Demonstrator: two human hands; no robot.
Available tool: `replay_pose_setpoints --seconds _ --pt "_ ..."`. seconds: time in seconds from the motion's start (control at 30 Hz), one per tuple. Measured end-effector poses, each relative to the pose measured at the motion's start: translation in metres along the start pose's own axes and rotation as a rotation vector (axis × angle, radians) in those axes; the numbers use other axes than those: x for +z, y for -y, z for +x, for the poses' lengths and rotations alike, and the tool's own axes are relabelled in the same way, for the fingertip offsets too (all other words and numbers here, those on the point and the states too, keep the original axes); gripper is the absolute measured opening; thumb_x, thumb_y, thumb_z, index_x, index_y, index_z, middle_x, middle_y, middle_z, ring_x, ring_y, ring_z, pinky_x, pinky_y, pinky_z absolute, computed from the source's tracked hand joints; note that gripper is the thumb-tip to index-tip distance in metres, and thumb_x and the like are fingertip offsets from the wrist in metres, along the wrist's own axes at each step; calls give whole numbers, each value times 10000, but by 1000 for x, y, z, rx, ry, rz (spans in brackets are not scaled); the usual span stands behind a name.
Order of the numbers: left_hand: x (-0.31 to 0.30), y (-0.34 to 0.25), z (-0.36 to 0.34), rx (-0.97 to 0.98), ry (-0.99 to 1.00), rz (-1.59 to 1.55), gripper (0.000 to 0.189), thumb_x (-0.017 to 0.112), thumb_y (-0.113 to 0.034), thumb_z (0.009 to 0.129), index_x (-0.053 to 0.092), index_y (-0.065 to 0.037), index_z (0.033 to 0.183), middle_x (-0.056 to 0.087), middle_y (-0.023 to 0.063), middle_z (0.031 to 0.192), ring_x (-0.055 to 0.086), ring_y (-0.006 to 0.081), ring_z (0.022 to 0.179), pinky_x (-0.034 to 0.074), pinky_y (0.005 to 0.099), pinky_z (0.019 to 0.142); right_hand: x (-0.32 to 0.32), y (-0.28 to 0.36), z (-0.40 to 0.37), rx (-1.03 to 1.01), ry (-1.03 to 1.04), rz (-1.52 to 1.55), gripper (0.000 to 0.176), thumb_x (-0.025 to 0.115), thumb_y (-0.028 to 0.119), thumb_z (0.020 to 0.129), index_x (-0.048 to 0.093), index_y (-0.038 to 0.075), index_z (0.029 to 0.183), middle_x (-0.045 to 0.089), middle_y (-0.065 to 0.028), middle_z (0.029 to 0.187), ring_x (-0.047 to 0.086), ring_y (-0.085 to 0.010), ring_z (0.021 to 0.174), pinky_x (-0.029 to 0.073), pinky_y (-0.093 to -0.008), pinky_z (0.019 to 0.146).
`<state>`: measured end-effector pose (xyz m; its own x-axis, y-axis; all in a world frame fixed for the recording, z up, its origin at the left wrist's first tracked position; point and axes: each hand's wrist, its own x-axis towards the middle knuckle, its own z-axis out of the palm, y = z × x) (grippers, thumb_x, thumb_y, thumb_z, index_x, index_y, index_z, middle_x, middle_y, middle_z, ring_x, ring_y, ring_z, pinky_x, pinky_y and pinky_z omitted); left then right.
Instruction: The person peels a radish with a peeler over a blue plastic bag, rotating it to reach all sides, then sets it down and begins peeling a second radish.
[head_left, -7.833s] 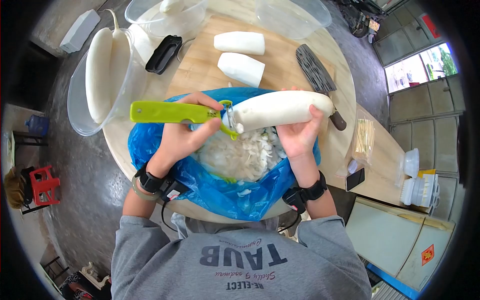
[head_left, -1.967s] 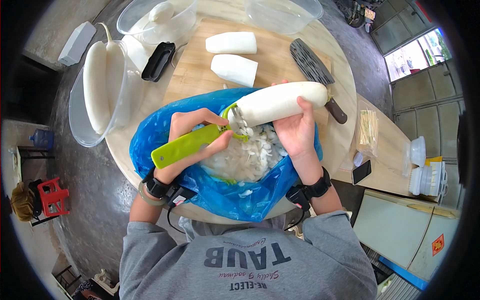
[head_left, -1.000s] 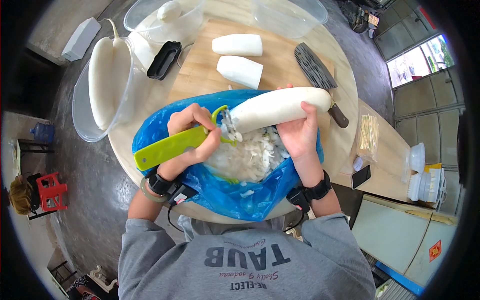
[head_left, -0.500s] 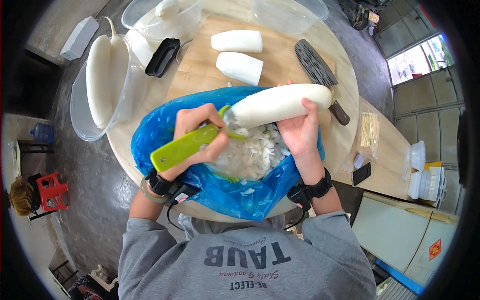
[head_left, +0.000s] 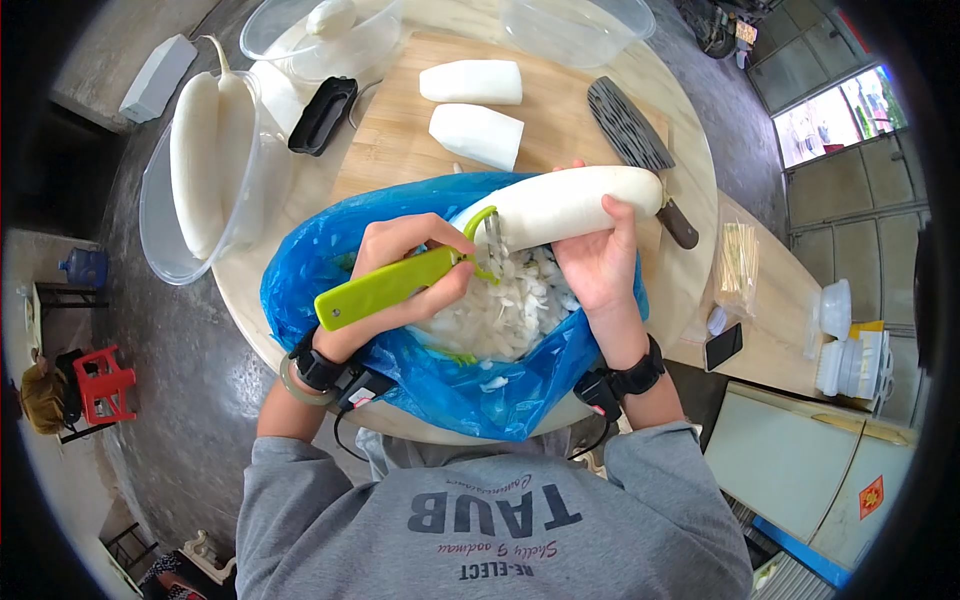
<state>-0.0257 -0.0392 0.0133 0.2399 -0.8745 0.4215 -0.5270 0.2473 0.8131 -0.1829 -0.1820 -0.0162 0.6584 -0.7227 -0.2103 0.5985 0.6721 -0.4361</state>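
Observation:
My left hand (head_left: 412, 272) is wrapped round the handle of a green peeler (head_left: 385, 288), whose blade lies against the side of a white radish (head_left: 570, 205). The radish's right part rests in my right hand (head_left: 598, 255), fingers and thumb round it. Beneath both hands, a blue plastic bag (head_left: 330, 235) lies open with many white peelings (head_left: 510, 310) inside. Beyond the bag, two white radish pieces (head_left: 470, 82) lie on the wooden cutting board (head_left: 390, 130).
A cleaver (head_left: 630, 125) lies at the board's right. Whole radishes (head_left: 197, 165) stand in a clear tub (head_left: 160, 235) at left. Further back are a black tray (head_left: 325, 115) and two clear tubs. A phone (head_left: 723, 347) and skewers (head_left: 737, 265) lie at right.
My left hand has moved slightly, and the peeler's blade has shifted right along the radish from its left end. My right hand and the radish have barely moved.

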Motion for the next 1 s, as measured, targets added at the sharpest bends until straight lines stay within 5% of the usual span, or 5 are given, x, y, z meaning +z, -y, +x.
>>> replay_pose_setpoints --seconds 0.23,0.5,0.7,1.0 --pt "2 0 -2 -91 -32 -49 95 613 -25 653 530 -46 694 527 20 586 492 96 499 360 209 480 -3 -2 1 -6 -11 -55 535 579 219 746 395 37 1214 470 -126 1170 425 -232 1124 326 -383 972" --pt "-1 2 -8 -154 -103 24 92 571 2 618 491 -36 642 505 39 558 463 107 468 349 210 465 -3 -1 1 0 -9 -58 527 577 207 740 399 39 1207 472 -119 1171 421 -232 1134 337 -385 968" --pt "2 12 -7 -13 -154 31 86 552 -7 604 472 -33 617 509 40 552 459 106 459 344 211 456 -2 1 1 33 1 -13 531 598 168 720 399 45 1196 470 -94 1149 426 -229 1110 321 -372 972" --pt "-3 4 -6 -132 -163 40 99 567 -53 599 472 -32 584 488 44 510 465 131 417 357 238 434 -1 1 0 27 6 -2 509 599 155 718 411 45 1178 478 -88 1122 434 -222 1094 327 -367 968"
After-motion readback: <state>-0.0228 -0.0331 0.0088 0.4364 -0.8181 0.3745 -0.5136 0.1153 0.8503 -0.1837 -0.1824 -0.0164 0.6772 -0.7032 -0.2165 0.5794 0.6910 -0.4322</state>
